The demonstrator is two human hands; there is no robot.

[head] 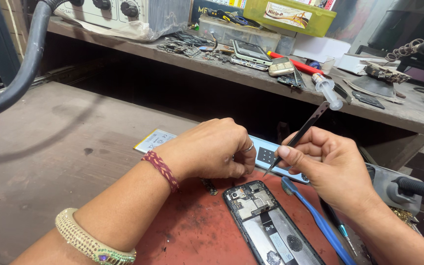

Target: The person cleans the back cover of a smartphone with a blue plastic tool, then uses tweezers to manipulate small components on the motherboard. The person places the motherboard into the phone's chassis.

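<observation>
An opened smartphone (266,223) with its back off lies on a red mat (197,230), its circuit board and flex cable exposed. My left hand (212,147), with a ring, a red braided band and a beaded bangle, curls shut just above the phone's top end; what it pinches is hidden. My right hand (327,164) grips metal tweezers (298,137), their tips pointing down toward my left fingers. A flat phone part (271,157) lies behind both hands.
A blue-handled brush (320,221) and a screwdriver (342,228) lie right of the phone. A white battery (154,140) rests on the worn wooden bench. The back shelf carries phones (251,50), a syringe (327,88), boards and boxes. A thick hose (23,64) crosses the left.
</observation>
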